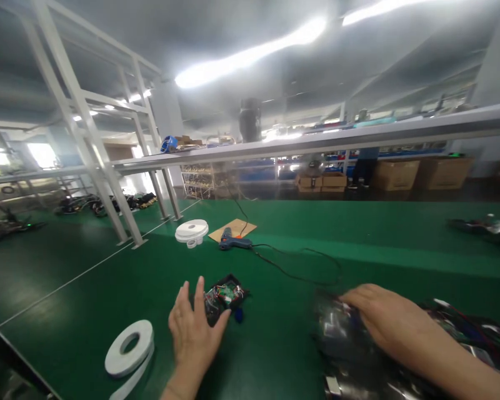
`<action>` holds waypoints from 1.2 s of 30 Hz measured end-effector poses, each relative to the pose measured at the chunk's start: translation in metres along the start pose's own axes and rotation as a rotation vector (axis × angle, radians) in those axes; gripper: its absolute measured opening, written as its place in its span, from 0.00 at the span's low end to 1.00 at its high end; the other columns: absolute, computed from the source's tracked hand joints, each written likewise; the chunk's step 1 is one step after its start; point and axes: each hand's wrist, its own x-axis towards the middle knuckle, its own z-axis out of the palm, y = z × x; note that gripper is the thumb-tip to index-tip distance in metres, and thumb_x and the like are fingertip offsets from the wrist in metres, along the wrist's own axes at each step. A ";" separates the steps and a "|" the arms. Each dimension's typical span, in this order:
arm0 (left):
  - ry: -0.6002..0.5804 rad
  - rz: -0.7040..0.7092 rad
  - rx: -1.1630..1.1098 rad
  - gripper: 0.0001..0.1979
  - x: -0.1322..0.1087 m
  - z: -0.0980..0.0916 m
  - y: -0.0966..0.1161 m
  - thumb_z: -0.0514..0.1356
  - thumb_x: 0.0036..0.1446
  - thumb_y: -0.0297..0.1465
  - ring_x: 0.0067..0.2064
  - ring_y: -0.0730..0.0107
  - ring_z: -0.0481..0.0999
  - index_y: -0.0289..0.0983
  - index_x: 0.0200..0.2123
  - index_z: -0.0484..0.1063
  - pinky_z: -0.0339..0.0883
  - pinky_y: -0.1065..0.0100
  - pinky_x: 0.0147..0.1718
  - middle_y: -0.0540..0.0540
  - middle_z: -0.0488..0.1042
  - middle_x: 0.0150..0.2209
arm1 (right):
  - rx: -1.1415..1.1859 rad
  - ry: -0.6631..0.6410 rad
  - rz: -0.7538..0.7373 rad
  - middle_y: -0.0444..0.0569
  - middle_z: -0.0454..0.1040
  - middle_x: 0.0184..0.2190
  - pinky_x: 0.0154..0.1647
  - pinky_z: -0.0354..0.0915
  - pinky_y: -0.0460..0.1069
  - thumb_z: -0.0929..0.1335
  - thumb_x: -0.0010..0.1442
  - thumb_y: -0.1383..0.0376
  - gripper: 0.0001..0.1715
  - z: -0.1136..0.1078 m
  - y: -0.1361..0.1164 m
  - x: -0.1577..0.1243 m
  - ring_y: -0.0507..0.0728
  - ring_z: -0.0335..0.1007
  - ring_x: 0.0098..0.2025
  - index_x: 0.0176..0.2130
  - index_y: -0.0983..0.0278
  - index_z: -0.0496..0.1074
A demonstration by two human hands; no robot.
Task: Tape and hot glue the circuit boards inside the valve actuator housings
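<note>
My left hand [195, 328] hovers with fingers and thumb spread, holding nothing. Just beyond its fingertips lies a small opened black housing [230, 290] with a green circuit board and thin wires showing; a small blue piece sits beside it. At the right, my right hand [375, 311] is curled over the edge of a glossy black plastic casing [337, 328], smeared by motion. Its fingertips are partly hidden behind the casing. More black casings with boards and wires [475, 333] lie under and beyond my right forearm.
A roll of white tape [129, 348] lies at the lower left. Farther back are a blue glue gun [235, 241] on a cardboard piece [245, 226], its black cord [291, 275], and white reels [191, 230]. A metal shelf [275, 149] spans the green bench [275, 311].
</note>
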 end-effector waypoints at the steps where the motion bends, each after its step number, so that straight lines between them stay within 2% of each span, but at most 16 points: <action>1: -0.069 -0.053 -0.006 0.42 0.006 0.003 -0.017 0.59 0.59 0.49 0.64 0.35 0.59 0.37 0.69 0.47 0.61 0.36 0.55 0.28 0.52 0.65 | 0.070 -0.005 -0.028 0.55 0.80 0.45 0.51 0.70 0.56 0.62 0.59 0.76 0.24 0.003 -0.020 0.005 0.62 0.75 0.47 0.48 0.62 0.79; 3: -0.187 -0.093 -0.040 0.43 0.011 0.012 -0.036 0.57 0.59 0.50 0.60 0.41 0.67 0.35 0.69 0.47 0.66 0.42 0.52 0.29 0.61 0.61 | 0.232 -0.003 -0.068 0.54 0.75 0.55 0.60 0.66 0.57 0.59 0.63 0.75 0.28 0.022 -0.066 0.022 0.61 0.70 0.57 0.56 0.62 0.74; 5: -0.231 -0.089 -0.061 0.39 0.008 0.019 -0.041 0.55 0.61 0.48 0.55 0.45 0.72 0.33 0.67 0.49 0.68 0.44 0.50 0.31 0.66 0.57 | 0.350 -0.134 -0.070 0.55 0.63 0.65 0.66 0.60 0.57 0.60 0.63 0.76 0.32 0.053 -0.111 0.046 0.61 0.62 0.65 0.65 0.65 0.65; 7: -0.240 -0.074 -0.077 0.36 0.002 0.022 -0.040 0.54 0.62 0.46 0.56 0.45 0.71 0.31 0.66 0.52 0.66 0.43 0.52 0.32 0.66 0.57 | 0.367 -0.190 -0.036 0.59 0.56 0.69 0.64 0.62 0.56 0.62 0.57 0.80 0.40 0.086 -0.144 0.072 0.63 0.62 0.65 0.67 0.70 0.59; 9: -0.253 -0.032 -0.110 0.36 -0.003 0.018 -0.040 0.54 0.61 0.44 0.58 0.48 0.69 0.31 0.66 0.52 0.64 0.44 0.55 0.32 0.65 0.58 | 0.377 -0.205 -0.004 0.61 0.60 0.67 0.62 0.64 0.55 0.63 0.54 0.83 0.41 0.111 -0.162 0.092 0.63 0.65 0.62 0.66 0.71 0.61; 11: -0.287 0.036 -0.158 0.37 -0.007 0.011 -0.044 0.55 0.59 0.43 0.59 0.51 0.69 0.32 0.66 0.51 0.64 0.46 0.57 0.33 0.65 0.59 | 0.389 -0.191 0.019 0.59 0.69 0.59 0.58 0.65 0.54 0.62 0.55 0.83 0.36 0.124 -0.168 0.103 0.63 0.70 0.57 0.61 0.70 0.67; 14: -0.341 0.150 -0.235 0.38 -0.015 -0.004 -0.058 0.57 0.58 0.43 0.61 0.55 0.68 0.36 0.67 0.49 0.65 0.49 0.59 0.36 0.65 0.61 | 0.412 -0.168 0.026 0.55 0.75 0.48 0.53 0.66 0.53 0.61 0.56 0.82 0.27 0.123 -0.166 0.092 0.61 0.71 0.51 0.52 0.68 0.73; 16: -0.361 0.244 -0.286 0.37 -0.021 -0.014 -0.069 0.57 0.59 0.43 0.62 0.55 0.67 0.38 0.67 0.48 0.66 0.49 0.59 0.37 0.64 0.63 | 0.430 -0.173 0.021 0.53 0.76 0.46 0.53 0.66 0.51 0.62 0.55 0.82 0.27 0.115 -0.163 0.070 0.60 0.71 0.50 0.50 0.66 0.73; 19: -0.366 0.370 -0.342 0.37 -0.029 -0.024 -0.082 0.57 0.61 0.44 0.63 0.53 0.66 0.42 0.68 0.45 0.67 0.47 0.59 0.37 0.61 0.65 | 0.456 -0.205 0.035 0.51 0.75 0.48 0.54 0.66 0.51 0.62 0.54 0.81 0.30 0.103 -0.163 0.025 0.59 0.70 0.50 0.54 0.64 0.70; 24: -0.371 0.394 -0.322 0.37 -0.030 -0.032 -0.083 0.56 0.62 0.41 0.64 0.50 0.65 0.43 0.69 0.44 0.64 0.41 0.60 0.37 0.62 0.65 | 0.530 -0.223 0.028 0.53 0.72 0.54 0.57 0.67 0.56 0.61 0.58 0.78 0.31 0.095 -0.172 -0.037 0.61 0.69 0.54 0.59 0.62 0.64; 27: -0.266 0.372 -0.252 0.36 -0.033 -0.042 -0.072 0.57 0.61 0.40 0.66 0.47 0.60 0.40 0.69 0.48 0.62 0.39 0.60 0.36 0.57 0.67 | 0.545 -0.156 -0.019 0.54 0.71 0.54 0.55 0.69 0.58 0.60 0.61 0.76 0.28 0.099 -0.177 -0.052 0.62 0.69 0.54 0.59 0.61 0.62; 29: -0.097 0.360 -0.214 0.33 -0.043 -0.051 -0.064 0.59 0.61 0.38 0.66 0.44 0.59 0.38 0.66 0.55 0.62 0.40 0.60 0.34 0.58 0.65 | 0.521 -0.059 -0.065 0.56 0.70 0.54 0.53 0.70 0.57 0.58 0.62 0.77 0.28 0.103 -0.178 -0.056 0.62 0.69 0.53 0.59 0.61 0.61; 31: 0.101 0.362 -0.206 0.25 -0.060 -0.057 -0.058 0.62 0.59 0.33 0.60 0.50 0.68 0.37 0.59 0.64 0.65 0.48 0.58 0.35 0.67 0.58 | 0.473 0.022 -0.125 0.58 0.68 0.54 0.49 0.71 0.56 0.58 0.61 0.78 0.28 0.106 -0.178 -0.056 0.62 0.69 0.52 0.58 0.61 0.62; 32: 0.160 0.381 -0.213 0.21 -0.070 -0.058 -0.056 0.63 0.59 0.30 0.55 0.55 0.72 0.37 0.56 0.68 0.68 0.54 0.56 0.37 0.72 0.52 | 0.441 0.042 -0.160 0.59 0.67 0.54 0.47 0.72 0.56 0.58 0.60 0.78 0.29 0.107 -0.178 -0.055 0.63 0.69 0.50 0.57 0.61 0.63; 34: 0.137 0.444 -0.224 0.16 -0.089 -0.055 -0.052 0.62 0.60 0.26 0.45 0.66 0.78 0.38 0.52 0.70 0.71 0.66 0.49 0.43 0.76 0.44 | 0.386 0.039 -0.229 0.58 0.68 0.50 0.42 0.71 0.55 0.59 0.59 0.79 0.28 0.107 -0.178 -0.051 0.62 0.69 0.46 0.55 0.60 0.66; 36: -0.006 0.490 -0.217 0.17 -0.102 -0.046 -0.046 0.57 0.64 0.26 0.41 0.71 0.80 0.36 0.56 0.67 0.73 0.74 0.43 0.44 0.79 0.43 | 0.336 0.025 -0.295 0.56 0.69 0.46 0.39 0.69 0.54 0.61 0.60 0.77 0.24 0.105 -0.177 -0.043 0.62 0.68 0.43 0.52 0.59 0.68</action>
